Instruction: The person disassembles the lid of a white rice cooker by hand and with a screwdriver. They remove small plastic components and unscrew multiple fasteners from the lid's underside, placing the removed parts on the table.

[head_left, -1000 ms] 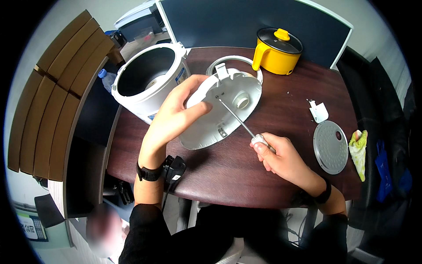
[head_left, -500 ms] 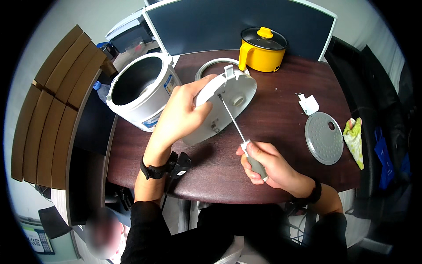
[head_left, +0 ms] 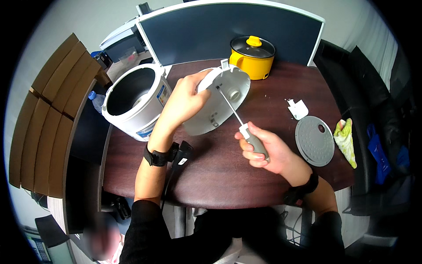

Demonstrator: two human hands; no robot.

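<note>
My left hand grips one white lid, tilted over the table; my right hand clasps one screwdriver, tip against it. One cooker (empty inside), one yellow pot, lidded.

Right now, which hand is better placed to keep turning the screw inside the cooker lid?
The right hand. It grips the screwdriver, whose tip sits inside the tilted white lid. The left hand is clamped on the lid's rim, steadying it above the table.
</note>
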